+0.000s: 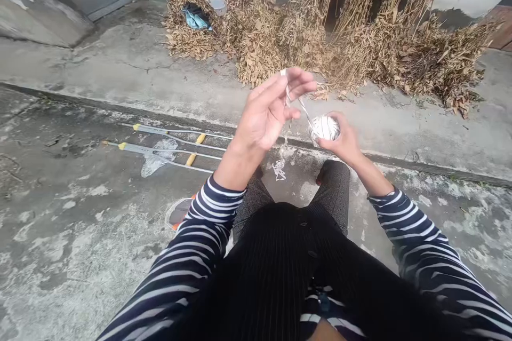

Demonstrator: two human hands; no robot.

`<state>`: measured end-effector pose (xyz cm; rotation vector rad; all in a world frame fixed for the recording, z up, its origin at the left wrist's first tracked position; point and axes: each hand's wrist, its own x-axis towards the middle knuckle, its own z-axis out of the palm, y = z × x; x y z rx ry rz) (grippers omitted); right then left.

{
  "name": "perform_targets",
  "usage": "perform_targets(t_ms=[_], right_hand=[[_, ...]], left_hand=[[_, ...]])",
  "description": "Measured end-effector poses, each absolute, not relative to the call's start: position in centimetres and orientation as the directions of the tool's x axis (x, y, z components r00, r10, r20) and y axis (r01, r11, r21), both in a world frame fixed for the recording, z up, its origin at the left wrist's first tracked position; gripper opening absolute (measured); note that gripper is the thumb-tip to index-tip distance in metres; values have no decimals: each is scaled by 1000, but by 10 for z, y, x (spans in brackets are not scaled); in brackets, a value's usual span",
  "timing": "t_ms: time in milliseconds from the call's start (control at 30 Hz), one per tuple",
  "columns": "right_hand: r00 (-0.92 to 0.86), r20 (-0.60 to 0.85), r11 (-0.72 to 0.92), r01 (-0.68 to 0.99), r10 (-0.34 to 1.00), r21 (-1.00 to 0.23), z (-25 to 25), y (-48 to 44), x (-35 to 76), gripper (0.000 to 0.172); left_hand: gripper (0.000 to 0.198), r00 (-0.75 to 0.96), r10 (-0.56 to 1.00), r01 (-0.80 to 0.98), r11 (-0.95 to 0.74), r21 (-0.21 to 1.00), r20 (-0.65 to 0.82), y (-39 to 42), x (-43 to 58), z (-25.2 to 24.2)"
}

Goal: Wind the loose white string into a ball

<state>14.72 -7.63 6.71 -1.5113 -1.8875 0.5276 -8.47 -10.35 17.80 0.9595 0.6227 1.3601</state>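
My right hand (343, 139) is wrapped round a ball of white string (325, 127) held in front of me above my knees. A strand of the string (301, 105) runs up from the ball to my left hand (269, 110), which is raised with its fingers pinched on the strand's end. A loose tangle of white string (279, 169) hangs or lies below my hands, near the ground. My striped sleeves and dark clothing fill the bottom of the view.
Bundles of dry brown plants (320, 37) lean against the wall ahead, with a blue cloth (195, 16) on the left pile. A pair of crutches (168, 146) lies on the wet concrete to the left. An orange-edged object (178, 212) sits beside my left knee.
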Motion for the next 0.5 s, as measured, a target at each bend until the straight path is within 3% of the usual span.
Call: perform_targets(t_ms=[100,200,367,500], right_hand=[[-145,168,222,647,975,-729,64,-72,145,74],[-126,172,210,713,977,-669,67,-65,150,72],[12,182,93,827,983,-555,79,-57,179,77],[32,227,96,841,973,-532,93,-58,194,78]], left_hand=[[19,206,958,-457,-84,885,198,-85,-84,185],[20,298,926,-339,-124,932,232,-76,-96,191],[23,316,947,93,-89,992,55,-69,-165,174],[16,225,969,426,-6,905,-100,-51,-200,108]])
